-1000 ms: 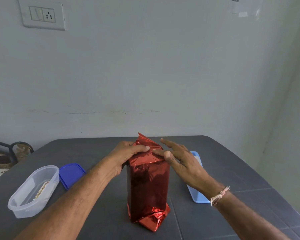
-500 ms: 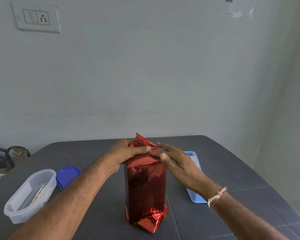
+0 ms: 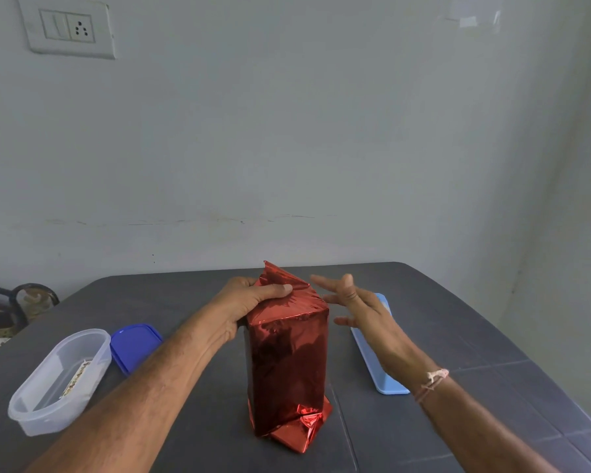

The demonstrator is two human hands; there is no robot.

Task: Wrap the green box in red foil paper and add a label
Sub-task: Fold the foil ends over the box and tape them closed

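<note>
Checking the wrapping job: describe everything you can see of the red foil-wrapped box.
The red foil-wrapped box stands upright on the dark table, tall and rectangular, fully covered in shiny, creased red foil; no green shows. At its base the foil is folded in a crumpled bunch. At the top a pointed flap sticks up. The left hand grips the top, thumb on the front fold. The open right hand hovers beside it.

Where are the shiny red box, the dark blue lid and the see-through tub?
shiny red box (image 3: 287, 363), head view, the middle of its front face.
dark blue lid (image 3: 133, 346), head view, the middle of its top.
see-through tub (image 3: 41, 423), head view, its near end wall.
</note>
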